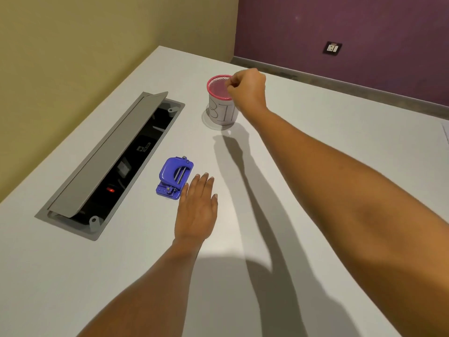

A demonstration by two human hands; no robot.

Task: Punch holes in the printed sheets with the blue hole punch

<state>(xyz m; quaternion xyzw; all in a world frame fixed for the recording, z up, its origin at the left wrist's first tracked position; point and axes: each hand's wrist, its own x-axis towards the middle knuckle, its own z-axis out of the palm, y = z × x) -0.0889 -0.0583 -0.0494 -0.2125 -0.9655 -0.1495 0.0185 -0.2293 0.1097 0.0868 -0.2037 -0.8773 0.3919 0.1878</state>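
One blue hole punch point(175, 177), one pink-rimmed cup point(221, 100) and one open cable hatch point(109, 164) are seen on the table point(315, 147). The punch lies just left of the left hand point(197, 210), whose fingers point(205, 183) are laid flat, together. The right hand point(247, 87) is held closed over the cup's rim.

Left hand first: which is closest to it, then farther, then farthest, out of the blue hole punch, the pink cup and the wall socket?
From the left hand, flat on the table:
1. Blue hole punch, right beside its fingers, on their left.
2. Pink-rimmed cup, farther up the table, under the right hand.
3. Wall socket, farthest, on the purple wall.
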